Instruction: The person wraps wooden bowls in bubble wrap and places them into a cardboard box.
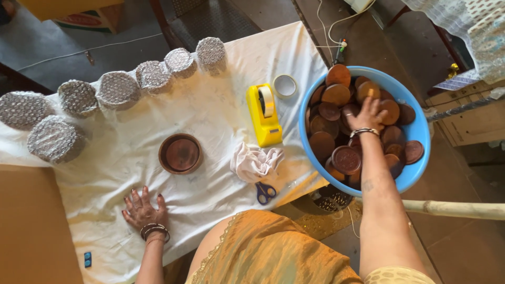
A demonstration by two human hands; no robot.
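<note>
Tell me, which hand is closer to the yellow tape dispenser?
The right hand, by a small margin. It reaches into the blue plastic tub of brown clay discs, to the right of the yellow tape dispenser. The left hand lies flat on the white cloth, farther off.

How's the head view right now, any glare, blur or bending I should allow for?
Head view: soft, even daylight, sharp in the centre; the white cloth is bright but keeps its creases; the bubble-wrapped bundles glint slightly; the right hand in the blue tub reads clearly; wide-angle stretch elongates the forearms toward the bottom edge.
</note>
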